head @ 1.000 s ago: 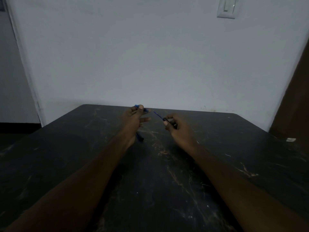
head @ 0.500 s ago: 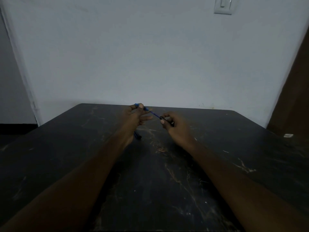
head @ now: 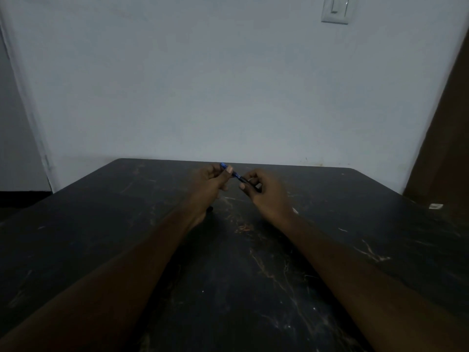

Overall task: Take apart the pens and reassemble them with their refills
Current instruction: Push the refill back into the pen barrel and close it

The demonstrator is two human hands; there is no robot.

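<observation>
Both hands meet over the far middle of the table (head: pixel 101 250), the left hand (head: pixel 208 185) just left of the right hand (head: pixel 266 193), a pen (head: pixel 234 174) bridging them. Behind the table stands a wall (head: pixel 203 85), with a switch (head: pixel 336 8) at its upper right.

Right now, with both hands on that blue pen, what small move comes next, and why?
Probably push the right hand a little further toward the left hand: the blue pen barrel and the dark piece look nearly joined, with little showing between them.
</observation>
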